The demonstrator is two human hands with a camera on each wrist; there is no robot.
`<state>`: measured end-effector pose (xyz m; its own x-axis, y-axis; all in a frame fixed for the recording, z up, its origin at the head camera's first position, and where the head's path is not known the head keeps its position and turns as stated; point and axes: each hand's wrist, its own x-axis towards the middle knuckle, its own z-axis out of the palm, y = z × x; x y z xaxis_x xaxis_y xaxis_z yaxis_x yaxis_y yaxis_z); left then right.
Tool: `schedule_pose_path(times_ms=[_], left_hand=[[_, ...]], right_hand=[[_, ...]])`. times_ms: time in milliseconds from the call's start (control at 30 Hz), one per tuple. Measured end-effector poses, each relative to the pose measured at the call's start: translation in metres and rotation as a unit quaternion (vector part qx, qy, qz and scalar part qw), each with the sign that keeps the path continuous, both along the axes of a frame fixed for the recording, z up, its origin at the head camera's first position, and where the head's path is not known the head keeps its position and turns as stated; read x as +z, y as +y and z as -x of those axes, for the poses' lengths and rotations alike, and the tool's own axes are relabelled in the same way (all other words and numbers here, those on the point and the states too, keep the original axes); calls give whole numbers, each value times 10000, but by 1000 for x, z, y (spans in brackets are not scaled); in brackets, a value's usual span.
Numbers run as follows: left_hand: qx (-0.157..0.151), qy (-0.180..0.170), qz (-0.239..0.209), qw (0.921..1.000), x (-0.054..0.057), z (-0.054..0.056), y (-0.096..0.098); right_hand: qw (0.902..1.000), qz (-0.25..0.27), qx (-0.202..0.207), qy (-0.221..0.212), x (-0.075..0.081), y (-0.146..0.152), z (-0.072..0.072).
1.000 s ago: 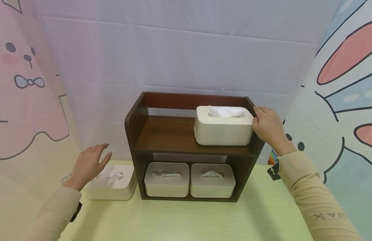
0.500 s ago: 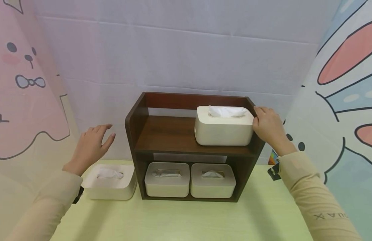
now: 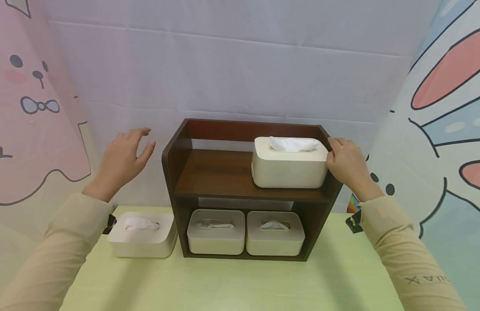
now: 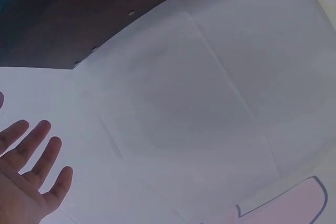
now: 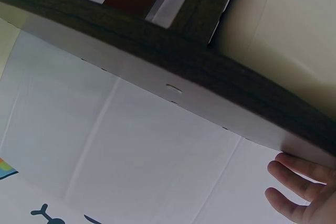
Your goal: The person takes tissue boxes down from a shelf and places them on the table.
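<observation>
A dark brown two-tier shelf (image 3: 220, 172) stands on the table. Its upper tier carries a cream tissue box (image 3: 288, 170) at the right; two more, a left tissue box (image 3: 215, 239) and a right tissue box (image 3: 275, 241), sit side by side below. My right hand (image 3: 346, 163) holds the top of the shelf's right side panel, beside the upper box. Several fingers (image 5: 296, 184) show on the panel's outer side; the thumb is hidden there. My left hand (image 3: 123, 157) hovers left of the shelf, fingers spread, touching nothing.
Another cream tissue box (image 3: 143, 246) sits on the pale yellow-green table (image 3: 224, 283), close to the shelf's left side and below my left hand. A white cloth wall (image 3: 240, 65) is behind, with printed cartoon panels at both sides.
My left hand has risen from over the outer tissue box to near the shelf's upper left, moving slightly right. My right hand, the shelf and the boxes have stayed in place.
</observation>
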<state>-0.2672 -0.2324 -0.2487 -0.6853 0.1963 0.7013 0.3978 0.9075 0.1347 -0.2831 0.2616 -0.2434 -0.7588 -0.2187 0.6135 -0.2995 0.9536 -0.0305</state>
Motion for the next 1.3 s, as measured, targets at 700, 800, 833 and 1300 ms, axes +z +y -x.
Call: schedule_pose_path(times_ms=[700,800,833,1300], left_hand=[[-198,-521,788,9953,37,-5,66],[-239,-606,872,9941,36,-3,75],[-258,-613,900,9937,36,-2,79],[-823,-500,1030,9900,22,8,134]], right_hand=[[10000,31,33,24,3,-2,0],[10000,20,34,45,3,-3,0],[10000,18,38,53,3,-3,0],[9999,68,-38,-124,2,-1,-3]])
